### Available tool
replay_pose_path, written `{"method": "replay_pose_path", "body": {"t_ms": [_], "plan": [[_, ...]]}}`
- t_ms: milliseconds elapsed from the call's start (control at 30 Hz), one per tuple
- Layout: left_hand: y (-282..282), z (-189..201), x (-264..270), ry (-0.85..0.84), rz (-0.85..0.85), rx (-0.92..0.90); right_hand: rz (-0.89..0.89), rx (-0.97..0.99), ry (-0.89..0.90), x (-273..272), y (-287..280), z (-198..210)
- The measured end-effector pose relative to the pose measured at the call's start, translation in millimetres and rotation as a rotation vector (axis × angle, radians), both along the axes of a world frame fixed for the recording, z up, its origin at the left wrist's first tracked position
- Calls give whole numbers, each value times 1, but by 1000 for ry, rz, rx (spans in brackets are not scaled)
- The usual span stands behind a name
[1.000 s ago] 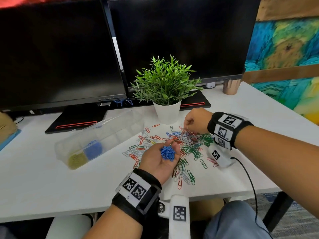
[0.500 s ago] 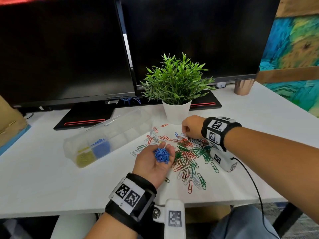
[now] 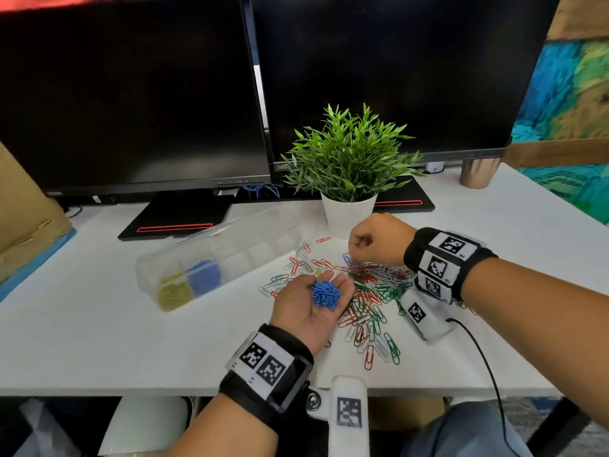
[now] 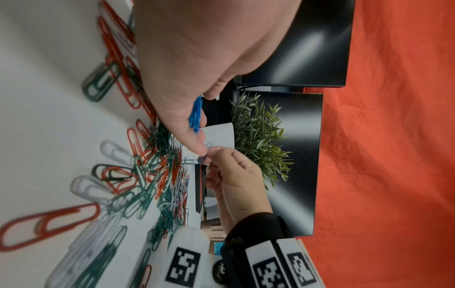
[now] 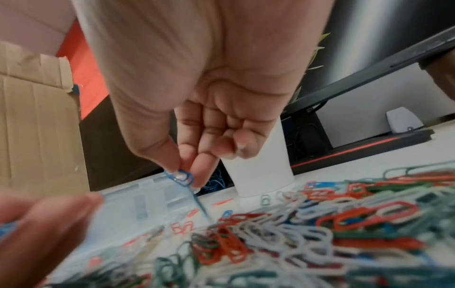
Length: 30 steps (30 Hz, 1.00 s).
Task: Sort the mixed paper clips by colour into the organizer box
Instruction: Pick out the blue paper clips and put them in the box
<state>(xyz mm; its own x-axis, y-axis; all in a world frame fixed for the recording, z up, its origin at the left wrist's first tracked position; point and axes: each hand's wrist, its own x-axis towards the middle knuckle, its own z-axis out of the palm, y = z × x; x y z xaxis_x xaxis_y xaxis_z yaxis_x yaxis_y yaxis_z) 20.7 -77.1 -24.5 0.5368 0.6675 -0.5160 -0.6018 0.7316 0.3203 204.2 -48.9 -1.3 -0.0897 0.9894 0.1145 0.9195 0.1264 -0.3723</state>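
My left hand [image 3: 333,280] lies palm up over the near left edge of the pile, fingers relaxed, carrying a small heap of blue clips [image 3: 324,293]. My right hand [image 3: 351,240] hovers at the far edge of the mixed pile of clips [image 3: 372,291], in front of the plant pot. Its thumb and forefinger pinch a single blue clip [image 5: 181,177], which another clip trails from down to the pile. The clear organizer box [image 3: 260,250] lies to the left, with yellow clips [image 3: 174,293] and blue clips [image 3: 204,278] in its two nearest compartments.
A potted plant [image 3: 349,179] stands just behind the pile. Two dark monitors [image 3: 131,94] line the back of the white table [image 3: 99,341]. A cardboard box [image 3: 19,206] is at far left and a copper cup [image 3: 478,173] at back right. A black cable [image 3: 487,367] runs off the front edge.
My right hand has lifted a blue clip off the far side of the pile. The left hand still carries the blue heap, its fingers a little straighter.
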Motion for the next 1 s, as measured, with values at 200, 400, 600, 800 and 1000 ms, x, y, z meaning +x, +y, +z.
{"method": "replay_pose_path", "body": {"t_ms": [200,400,600,800,1000], "plan": [[0,-1,3,5,0,-10,-24,-273,453,-11,-8,13],[3,-5,7,-73,4,15,23,-389,509,-30,-10,20],[4,-8,6,-108,6,64,67,-454,628,-40,-9,20],[7,-9,0,38,16,3,-178,-223,306,-24,19,24],[13,-13,-15,74,-52,-20,-252,-372,-304,-21,48,18]]}}
